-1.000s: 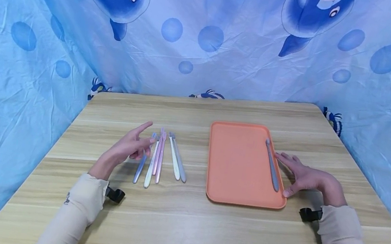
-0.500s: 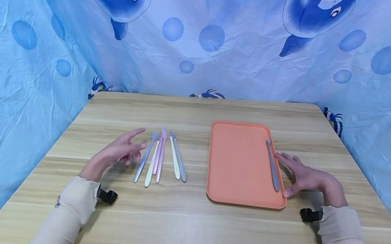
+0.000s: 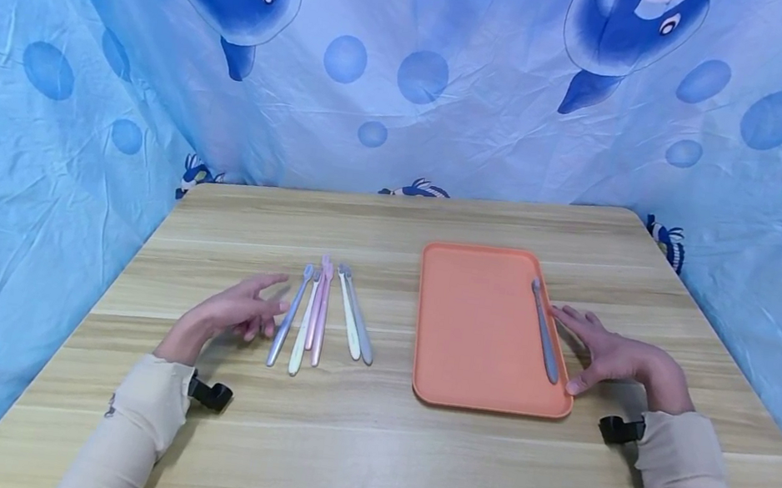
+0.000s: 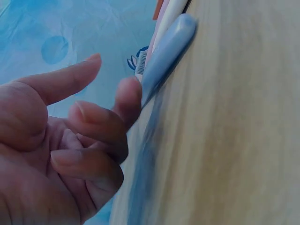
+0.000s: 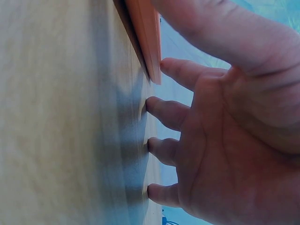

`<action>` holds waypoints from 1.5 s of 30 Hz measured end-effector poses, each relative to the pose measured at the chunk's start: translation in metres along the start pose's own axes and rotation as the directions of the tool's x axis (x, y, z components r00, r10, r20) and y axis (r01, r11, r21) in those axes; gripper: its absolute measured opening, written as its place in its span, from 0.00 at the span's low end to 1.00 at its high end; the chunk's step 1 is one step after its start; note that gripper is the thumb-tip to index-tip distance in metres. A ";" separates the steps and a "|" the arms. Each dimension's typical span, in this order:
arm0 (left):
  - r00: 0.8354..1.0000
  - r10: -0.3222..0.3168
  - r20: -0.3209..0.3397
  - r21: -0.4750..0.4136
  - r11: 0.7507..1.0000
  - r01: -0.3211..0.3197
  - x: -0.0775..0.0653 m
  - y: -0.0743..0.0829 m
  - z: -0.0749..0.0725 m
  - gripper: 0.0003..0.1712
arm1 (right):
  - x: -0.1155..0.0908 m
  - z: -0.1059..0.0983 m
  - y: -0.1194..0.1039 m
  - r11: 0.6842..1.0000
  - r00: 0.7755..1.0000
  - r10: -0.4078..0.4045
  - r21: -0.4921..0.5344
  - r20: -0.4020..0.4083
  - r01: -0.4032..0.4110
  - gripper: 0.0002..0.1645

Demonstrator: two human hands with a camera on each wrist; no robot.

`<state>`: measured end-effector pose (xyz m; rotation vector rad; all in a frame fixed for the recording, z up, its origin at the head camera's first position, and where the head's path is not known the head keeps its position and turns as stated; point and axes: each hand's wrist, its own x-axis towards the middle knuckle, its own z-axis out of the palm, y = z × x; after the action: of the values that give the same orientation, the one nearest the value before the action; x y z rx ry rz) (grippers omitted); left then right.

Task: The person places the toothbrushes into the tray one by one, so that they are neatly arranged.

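Several toothbrushes lie side by side on the table left of centre. The leftmost is a blue toothbrush (image 3: 289,317), with a white toothbrush (image 3: 302,336) and a pink toothbrush (image 3: 322,318) beside it. My left hand (image 3: 237,310) hovers just left of the blue one, thumb and index finger apart, the other fingers loosely bent, holding nothing. In the left wrist view a fingertip is close to the blue handle (image 4: 168,51); contact is unclear. My right hand (image 3: 612,357) touches the right rim of an orange tray (image 3: 476,333) with spread fingers. A grey toothbrush (image 3: 544,334) lies inside the tray.
A pale green-white toothbrush (image 3: 349,318) and a grey-blue toothbrush (image 3: 361,324) lie right of the pink ones. The wooden table (image 3: 359,458) ends at a blue dolphin-print curtain (image 3: 482,140) at the back and sides.
My left hand has drawn back left from above the toothbrushes, then lowered slightly beside the blue one. The right hand, tray and toothbrushes have stayed in place.
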<state>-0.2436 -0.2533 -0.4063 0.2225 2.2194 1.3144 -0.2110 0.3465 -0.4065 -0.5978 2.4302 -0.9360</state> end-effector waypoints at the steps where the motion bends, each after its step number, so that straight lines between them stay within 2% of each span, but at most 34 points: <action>1: 1.000 -0.007 0.001 0.002 1.000 0.007 0.000 -0.001 0.000 0.45 | 0.000 0.000 0.000 1.000 1.000 0.000 0.000 0.000 0.000 0.75; 9: 0.997 -0.024 0.076 0.000 1.000 0.024 -0.001 -0.005 0.001 0.45 | 0.000 0.000 -0.001 1.000 1.000 0.003 -0.003 -0.001 -0.003 0.75; 14: 0.990 -0.047 0.135 -0.018 0.999 0.050 -0.002 -0.006 0.002 0.48 | 0.000 0.000 -0.001 1.000 1.000 -0.002 -0.010 -0.001 0.002 0.75; 17: 0.987 -0.063 0.149 -0.026 0.997 0.068 -0.003 -0.006 0.003 0.51 | 0.001 0.000 -0.001 1.000 1.000 -0.006 -0.010 0.000 0.006 0.75; 20: 0.987 -0.089 0.135 -0.008 0.996 0.091 -0.003 -0.005 0.005 0.55 | 0.001 0.000 -0.001 1.000 1.000 -0.007 -0.008 0.000 0.007 0.75; 24: 0.989 -0.107 0.106 0.064 0.993 0.101 -0.004 -0.004 0.006 0.60 | 0.001 0.000 -0.001 1.000 1.000 -0.007 -0.010 0.000 0.007 0.75; 28: 0.991 -0.099 0.092 0.116 0.989 0.089 -0.004 -0.003 0.008 0.61 | 0.001 0.001 -0.001 1.000 1.000 -0.005 -0.018 0.000 0.005 0.75; 45: 0.990 -0.076 0.119 0.112 0.992 0.063 -0.004 -0.005 0.009 0.54 | 0.000 0.001 -0.001 1.000 1.000 -0.004 -0.025 -0.002 0.004 0.74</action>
<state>-0.2349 -0.2503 -0.4123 0.2564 2.1757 1.1154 -0.2102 0.3454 -0.4061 -0.6115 2.4467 -0.9098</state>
